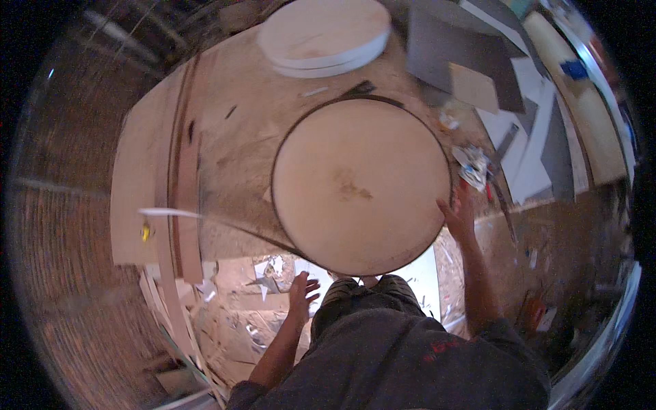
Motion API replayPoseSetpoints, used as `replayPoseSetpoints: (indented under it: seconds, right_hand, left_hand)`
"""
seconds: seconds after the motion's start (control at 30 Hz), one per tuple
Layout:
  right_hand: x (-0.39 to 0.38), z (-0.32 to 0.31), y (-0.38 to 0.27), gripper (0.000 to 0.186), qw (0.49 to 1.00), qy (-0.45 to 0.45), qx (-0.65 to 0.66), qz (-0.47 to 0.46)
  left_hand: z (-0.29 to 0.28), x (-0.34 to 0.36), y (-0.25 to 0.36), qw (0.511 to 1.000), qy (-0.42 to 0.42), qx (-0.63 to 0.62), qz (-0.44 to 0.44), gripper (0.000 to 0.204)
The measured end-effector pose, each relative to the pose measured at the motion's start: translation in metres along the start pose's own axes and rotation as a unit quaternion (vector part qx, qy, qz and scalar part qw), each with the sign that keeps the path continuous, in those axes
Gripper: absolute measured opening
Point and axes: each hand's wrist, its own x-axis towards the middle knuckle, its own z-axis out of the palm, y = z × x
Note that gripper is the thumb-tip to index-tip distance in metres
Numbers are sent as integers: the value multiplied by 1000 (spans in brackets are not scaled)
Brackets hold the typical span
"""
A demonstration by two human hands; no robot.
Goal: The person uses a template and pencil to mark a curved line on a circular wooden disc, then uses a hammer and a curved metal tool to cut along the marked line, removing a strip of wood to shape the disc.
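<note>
A round pale wooden board [352, 174] with a brownish stain lies at the bench's front edge, just in front of my body. A dark narrow band [276, 162] runs around its rim, and a long strip [256, 237] trails leftward from it, pale toward the far end. My right hand [456, 213] is on the board's right edge, gripping the rim with thumb and fingers. Below the board's lower left, my left hand [303, 294] is open and apart from it, fingers spread.
Two stacked round boards [323, 35] sit at the back of the bench [232, 150]. Long planks [179, 171] and a yellow item [145, 232] are at left. Grey and white sheets [456, 51], tools [504, 215] and crumpled scraps [471, 164] are at right. Offcuts litter the floor [239, 307].
</note>
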Motion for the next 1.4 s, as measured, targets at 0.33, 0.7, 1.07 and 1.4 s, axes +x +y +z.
replayPoseSetpoints:
  seconds: [0.33,0.7,1.07,1.4]
  right_hand:
    - [-74,19,-34,94,812,-108,401,411]
    - [-59,-24,-57,94,811,-177,408,380]
    - [102,-63,-6,82,966,-126,164,157]
    - [217,-24,-33,79,895,-288,249,233]
  left_hand:
    - [50,52,-25,921,-249,-300,-30,53]
    - [63,57,-36,672,-294,-650,-201,62]
    - [104,-35,32,861,-145,-482,70,60]
    - [123,-47,76,830,-163,-496,194,66]
